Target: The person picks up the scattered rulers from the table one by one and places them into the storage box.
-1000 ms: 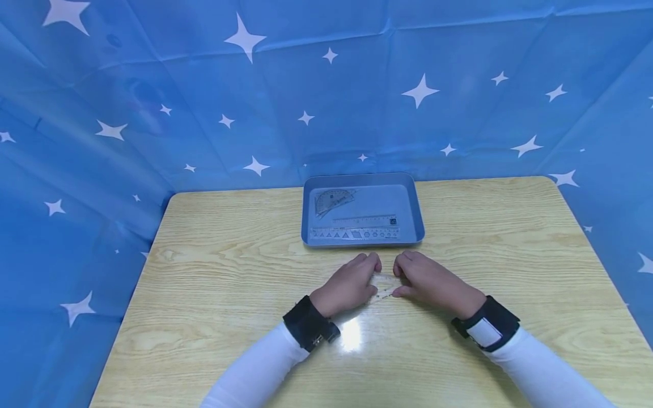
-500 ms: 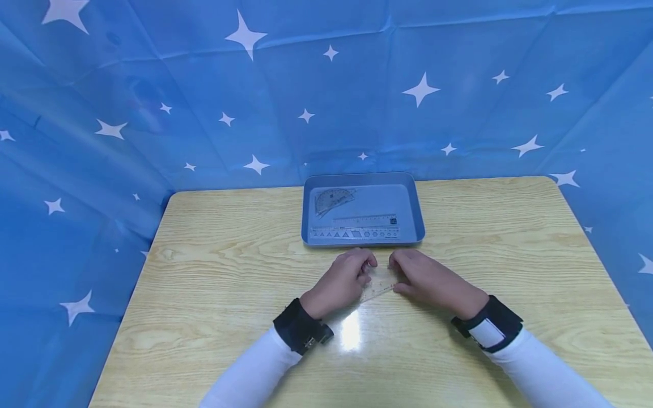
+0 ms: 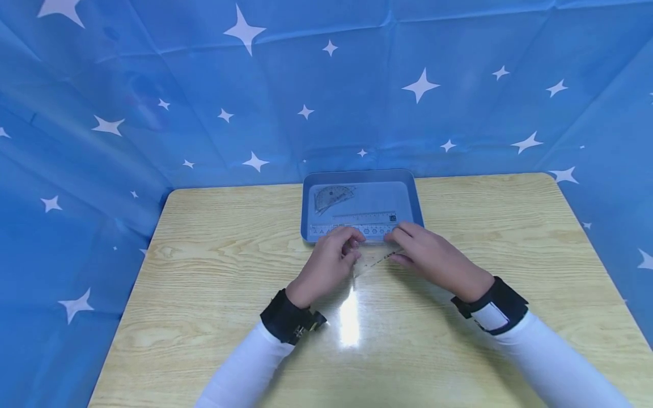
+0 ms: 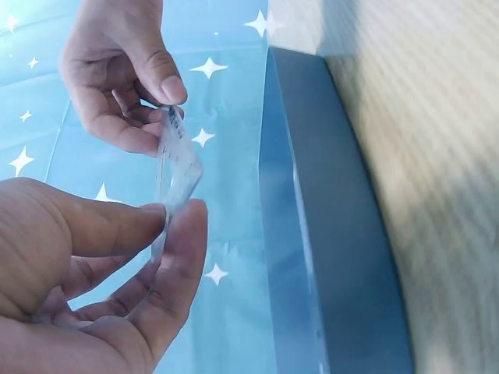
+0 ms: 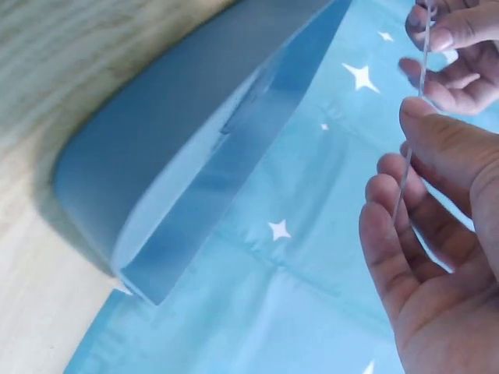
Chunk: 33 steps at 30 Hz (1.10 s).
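Between my two hands, a clear plastic set square [image 3: 374, 261] is held above the table, just in front of the tray. My left hand [image 3: 326, 262] pinches one end of it between thumb and fingers. At the other end, my right hand [image 3: 433, 258] grips it the same way. The left wrist view shows the set square [image 4: 181, 164] tilted, nearly edge-on, with dark markings near the right thumb. From the right wrist it appears as a thin line. Fingers hide parts of its outline.
A blue tray [image 3: 306, 212] stands at the table's back edge. Inside lie a clear protractor [image 3: 333, 196], overlapping another clear piece, a short ruler [image 3: 364, 217] and a longer ruler with shape cut-outs [image 3: 321, 230], partly behind my left hand. A starry blue cloth [image 3: 285, 90] hangs behind the wooden table [image 3: 214, 266].
Both hands have lifted the set square up and forward from the table to the tray's front edge. My left hand has also shifted left, and its fingers have moved along the piece.
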Each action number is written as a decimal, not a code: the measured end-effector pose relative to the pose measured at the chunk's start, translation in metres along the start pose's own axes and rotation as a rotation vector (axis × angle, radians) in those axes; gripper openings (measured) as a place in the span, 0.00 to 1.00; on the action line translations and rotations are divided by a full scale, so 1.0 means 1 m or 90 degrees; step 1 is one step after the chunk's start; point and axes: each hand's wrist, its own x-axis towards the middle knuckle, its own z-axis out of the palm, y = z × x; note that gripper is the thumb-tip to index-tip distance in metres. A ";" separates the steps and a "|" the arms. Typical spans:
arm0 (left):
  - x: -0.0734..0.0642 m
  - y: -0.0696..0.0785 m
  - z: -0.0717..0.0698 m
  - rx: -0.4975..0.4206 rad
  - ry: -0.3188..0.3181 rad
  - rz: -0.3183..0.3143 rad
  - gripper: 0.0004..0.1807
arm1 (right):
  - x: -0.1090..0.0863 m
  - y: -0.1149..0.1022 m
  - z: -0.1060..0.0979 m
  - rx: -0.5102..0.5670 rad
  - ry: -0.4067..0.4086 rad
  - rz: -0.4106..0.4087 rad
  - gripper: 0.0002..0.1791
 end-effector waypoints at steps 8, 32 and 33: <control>0.008 0.002 -0.017 0.000 0.021 0.000 0.14 | 0.017 0.005 -0.009 0.007 0.030 -0.010 0.19; 0.052 -0.003 -0.046 0.189 -0.018 0.023 0.31 | 0.081 0.033 -0.014 -0.043 -0.025 0.041 0.15; 0.055 -0.004 -0.047 0.192 -0.021 0.019 0.31 | 0.083 0.034 -0.014 -0.041 -0.031 0.045 0.14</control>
